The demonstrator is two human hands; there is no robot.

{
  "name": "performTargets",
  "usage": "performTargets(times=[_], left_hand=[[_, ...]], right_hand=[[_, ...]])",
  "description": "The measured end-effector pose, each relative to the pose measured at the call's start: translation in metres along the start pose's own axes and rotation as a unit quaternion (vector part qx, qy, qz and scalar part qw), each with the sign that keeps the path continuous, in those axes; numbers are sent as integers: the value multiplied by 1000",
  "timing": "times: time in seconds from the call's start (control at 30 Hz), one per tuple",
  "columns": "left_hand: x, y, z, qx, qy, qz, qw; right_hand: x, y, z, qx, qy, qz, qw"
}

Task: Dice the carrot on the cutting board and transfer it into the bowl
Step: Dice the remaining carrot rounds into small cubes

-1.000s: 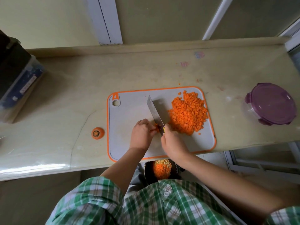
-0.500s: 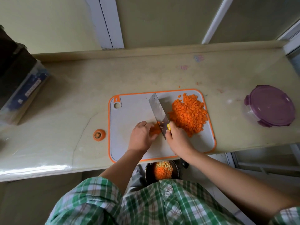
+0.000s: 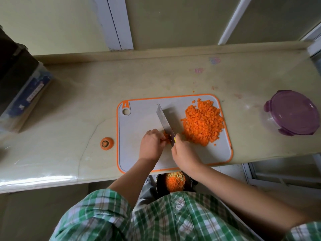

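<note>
Carrot stub point(image 3: 167, 136) sits on the left side of the knife point(image 3: 165, 121), at the left hand point(image 3: 152, 145).
Left fingers point(image 3: 157, 134) curl on stub, seemingly pinching; right hand point(image 3: 185, 153) wraps handle; blade runs away-left.

Right hand point(image 3: 184, 152) grips knife point(image 3: 165, 122) over carrot piece point(image 3: 167, 136) pinched by left hand point(image 3: 152, 145) on cutting board point(image 3: 139, 122)

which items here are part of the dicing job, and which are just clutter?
Job: board, knife in right hand, carrot piece under left hand, diced pile, bowl.
Lying about: carrot top, purple-lidded container, box far left.
</note>
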State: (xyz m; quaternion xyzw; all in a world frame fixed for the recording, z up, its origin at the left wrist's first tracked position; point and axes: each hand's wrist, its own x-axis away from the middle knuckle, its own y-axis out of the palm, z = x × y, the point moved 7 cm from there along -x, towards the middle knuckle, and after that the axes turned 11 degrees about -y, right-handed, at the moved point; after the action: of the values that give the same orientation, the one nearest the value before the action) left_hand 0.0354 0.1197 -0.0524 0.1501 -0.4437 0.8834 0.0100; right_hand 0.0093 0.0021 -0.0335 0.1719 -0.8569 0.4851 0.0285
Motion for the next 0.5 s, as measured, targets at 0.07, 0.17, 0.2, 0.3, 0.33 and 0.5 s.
performTargets(times=[0.07,0.17,0.2,0.3,0.33,0.5], left_hand=[[0,1,-1,0,-1,-5,1000],[0,1,-1,-5,0,-4,1000],[0,1,-1,-12,1,-3,1000],[1,-1,-1,-17,11,-5,1000],[1,-2,0,-16,17,-4,1000],[7,-7,-4,-27,19,16,999]], right_hand=[[-1,4,1,3,-1,4,1000],[-2,3,1,9,-8,15,1000],[-3,2,1,9,-10,17,1000],[-4,-4,4,2,-16,21,1000],[-5,-6,7,-2,-16,20,1000],[-5,-21,7,-12,-21,16,1000]])
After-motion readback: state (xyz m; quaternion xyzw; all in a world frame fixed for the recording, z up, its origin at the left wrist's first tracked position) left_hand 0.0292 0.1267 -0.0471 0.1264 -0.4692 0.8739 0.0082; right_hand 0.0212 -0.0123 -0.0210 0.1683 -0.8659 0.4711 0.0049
